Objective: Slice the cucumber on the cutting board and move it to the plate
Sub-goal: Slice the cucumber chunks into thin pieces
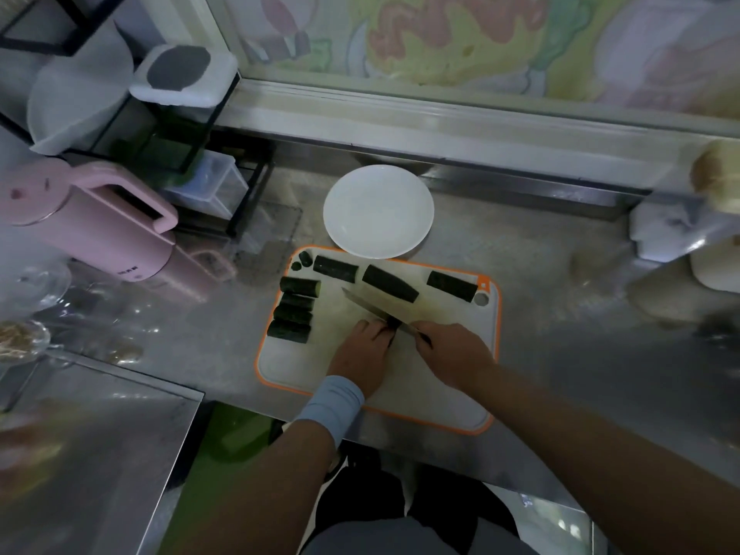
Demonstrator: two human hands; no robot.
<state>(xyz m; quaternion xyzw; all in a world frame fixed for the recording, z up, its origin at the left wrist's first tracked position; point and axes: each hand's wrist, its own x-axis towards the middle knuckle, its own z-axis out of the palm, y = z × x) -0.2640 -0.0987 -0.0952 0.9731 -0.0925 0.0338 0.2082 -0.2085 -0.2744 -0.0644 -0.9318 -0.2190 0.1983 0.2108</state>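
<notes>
Orange-rimmed cutting board carries cucumber chunks along its far and left edges, the left hand curls over a cucumber piece mid-board, the right hand grips the knife beside it, white plate just beyond.

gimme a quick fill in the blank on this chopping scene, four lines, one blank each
1. The right hand grips the ____ by its handle.
2. The left hand holds down a piece of ____ beside the blade.
3. The white plate beyond the board has ____ cucumber on it.
4. The cutting board has a rim coloured ____.

Missing words: knife; cucumber; no; orange
</notes>
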